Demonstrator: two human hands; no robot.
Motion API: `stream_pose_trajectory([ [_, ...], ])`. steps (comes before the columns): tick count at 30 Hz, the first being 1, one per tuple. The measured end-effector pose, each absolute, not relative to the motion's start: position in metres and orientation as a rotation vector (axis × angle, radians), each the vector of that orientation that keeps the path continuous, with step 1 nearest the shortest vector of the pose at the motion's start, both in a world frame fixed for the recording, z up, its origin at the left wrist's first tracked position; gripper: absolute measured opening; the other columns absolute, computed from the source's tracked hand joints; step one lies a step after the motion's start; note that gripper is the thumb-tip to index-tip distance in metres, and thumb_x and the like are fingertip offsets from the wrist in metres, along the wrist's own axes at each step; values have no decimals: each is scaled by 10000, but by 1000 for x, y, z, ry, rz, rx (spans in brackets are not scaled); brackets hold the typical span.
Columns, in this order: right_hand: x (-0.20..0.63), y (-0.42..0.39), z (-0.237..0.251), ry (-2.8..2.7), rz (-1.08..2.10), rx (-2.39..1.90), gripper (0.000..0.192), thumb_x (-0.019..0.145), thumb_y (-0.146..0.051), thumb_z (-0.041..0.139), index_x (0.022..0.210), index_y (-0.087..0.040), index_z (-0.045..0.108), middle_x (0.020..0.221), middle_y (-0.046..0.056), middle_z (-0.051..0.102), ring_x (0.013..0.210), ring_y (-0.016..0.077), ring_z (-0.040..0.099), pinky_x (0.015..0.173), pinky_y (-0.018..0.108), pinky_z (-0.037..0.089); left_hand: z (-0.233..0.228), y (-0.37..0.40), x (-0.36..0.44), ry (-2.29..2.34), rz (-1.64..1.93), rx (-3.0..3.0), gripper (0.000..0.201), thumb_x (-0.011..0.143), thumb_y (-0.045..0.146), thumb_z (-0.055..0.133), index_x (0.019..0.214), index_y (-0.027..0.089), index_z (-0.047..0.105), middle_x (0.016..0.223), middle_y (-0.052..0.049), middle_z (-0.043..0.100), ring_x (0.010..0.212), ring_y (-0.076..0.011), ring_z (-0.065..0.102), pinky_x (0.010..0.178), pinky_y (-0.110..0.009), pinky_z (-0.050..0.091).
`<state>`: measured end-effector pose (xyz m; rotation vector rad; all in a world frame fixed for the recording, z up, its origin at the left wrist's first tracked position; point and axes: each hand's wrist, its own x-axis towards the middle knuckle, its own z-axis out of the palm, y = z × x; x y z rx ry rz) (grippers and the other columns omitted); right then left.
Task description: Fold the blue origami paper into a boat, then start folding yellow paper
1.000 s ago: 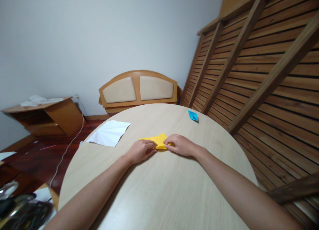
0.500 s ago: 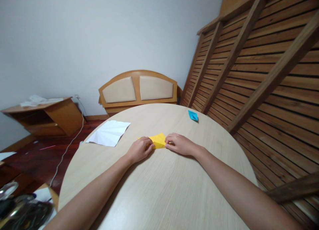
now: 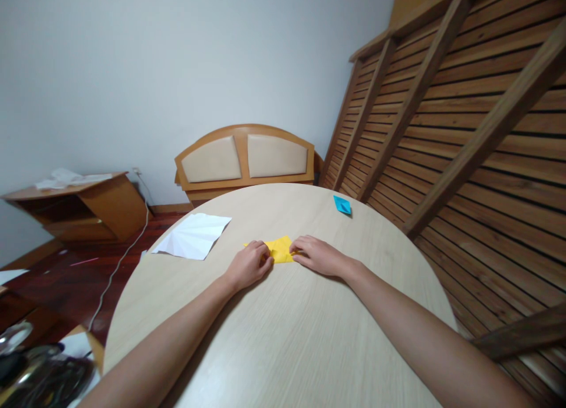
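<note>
Yellow paper point(image 3: 281, 249) on table point(image 3: 287, 337), seemingly pinched by left hand point(image 3: 247, 265) and right hand point(image 3: 317, 256).

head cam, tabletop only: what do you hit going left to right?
white creased paper → left hand → yellow folded paper → right hand → small blue folded paper. All lie on the round table; both hands press on the yellow folded paper.
</note>
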<state>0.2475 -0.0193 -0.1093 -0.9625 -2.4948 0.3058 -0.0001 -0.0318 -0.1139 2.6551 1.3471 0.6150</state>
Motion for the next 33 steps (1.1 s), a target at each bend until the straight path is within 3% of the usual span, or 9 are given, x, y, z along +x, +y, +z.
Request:
stream_pose_trajectory([
  [8,249,-20,-110,-2584,276,-910,282,991,-277,498,1202,-227,678,1114,94,654,1066,230,580,951,372,454,-117,-30,-1,1375,647,2675,118,896,244,508,793,195,538,863,-69,623,829,-206,570,736,-311,441],
  [17,245,-26,-102,-2660,221,-866,297,1001,-279,491,1199,-243,710,1067,94,654,1025,218,579,910,341,461,-118,-30,-1,1529,667,2616,47,842,178,539,798,193,536,856,-71,625,841,-219,574,741,-322,461],
  [22,245,-26,-103,-2641,232,-881,293,994,-297,504,1183,-240,721,1048,95,648,1023,218,571,913,339,456,-117,-30,-4,1514,708,2716,158,814,107,560,946,191,579,1016,-79,641,971,-230,574,780,-325,502],
  [25,244,-26,-103,-2631,204,-919,296,988,-305,512,1193,-243,716,1023,92,639,1018,225,559,904,348,452,-115,-32,-2,1229,648,2867,228,846,81,518,1004,203,629,1065,-68,674,997,-212,600,846,-325,515],
  [29,243,-28,-103,-2617,165,-1007,306,994,-344,493,1165,-245,727,1006,99,630,1005,234,554,884,365,456,-112,-38,3,935,522,2930,301,901,163,501,1159,210,649,1189,-56,696,1065,-211,637,951,-348,511],
  [33,243,-27,-106,-2616,147,-1017,326,993,-368,489,1178,-226,718,1156,122,636,1124,255,536,972,397,436,-109,-40,4,938,468,2928,314,968,258,442,1189,210,660,1273,-50,677,1198,-213,609,1053,-369,471],
])
